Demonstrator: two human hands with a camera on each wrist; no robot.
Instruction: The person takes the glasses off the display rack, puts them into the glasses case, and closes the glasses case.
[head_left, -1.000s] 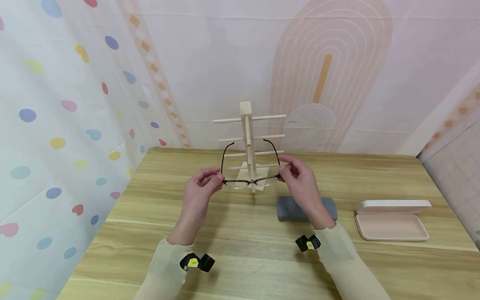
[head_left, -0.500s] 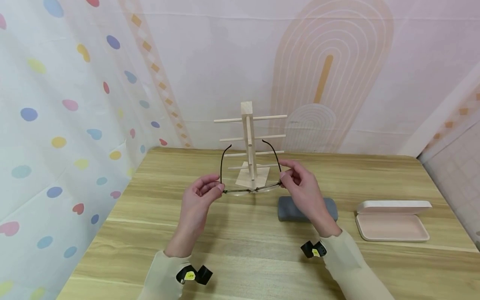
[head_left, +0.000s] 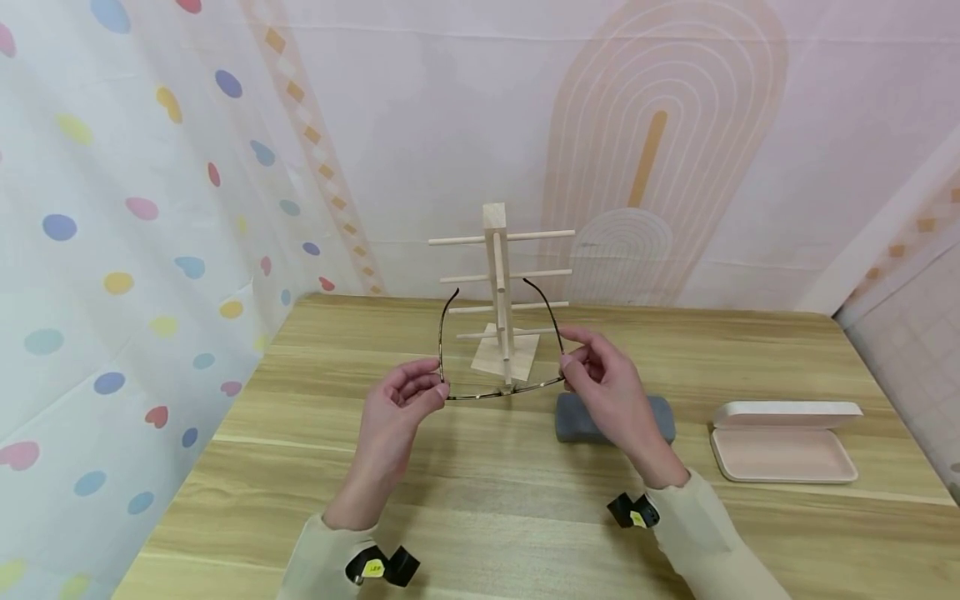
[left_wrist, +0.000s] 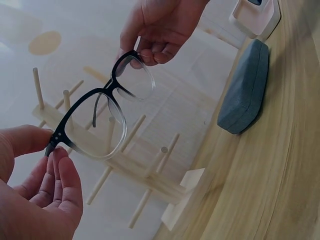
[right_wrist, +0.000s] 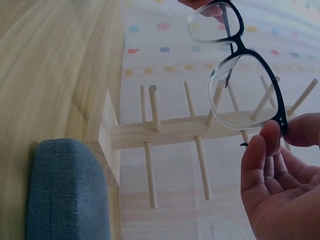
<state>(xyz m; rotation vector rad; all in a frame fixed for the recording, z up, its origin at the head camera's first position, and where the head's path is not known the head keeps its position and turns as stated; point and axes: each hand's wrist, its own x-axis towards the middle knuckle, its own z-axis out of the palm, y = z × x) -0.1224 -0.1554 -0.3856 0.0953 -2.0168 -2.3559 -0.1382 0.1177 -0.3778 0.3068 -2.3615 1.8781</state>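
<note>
Lowered slightly before the pale wooden peg stand (head_left: 501, 292), the black-framed clear-lens glasses (head_left: 501, 388) are pinched at their hinges by left hand (head_left: 397, 408) and right hand (head_left: 607, 385); no writing legible.

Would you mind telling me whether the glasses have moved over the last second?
Yes. The glasses have dropped lower and nearer the person, judged against the wooden rack.

Both arms wear long, close-fitting sleeves of pale cream fabric, the left sleeve (head_left: 318, 554) and the right sleeve (head_left: 708, 542) each ending at the wrist in a soft cuff. Strapped under each wrist is a small black device with a yellow sticker, one by the left cuff (head_left: 375, 567) and one by the right cuff (head_left: 633, 512). The left hand (head_left: 393, 412) and right hand (head_left: 611, 387) are bare, without rings or gloves.
</note>
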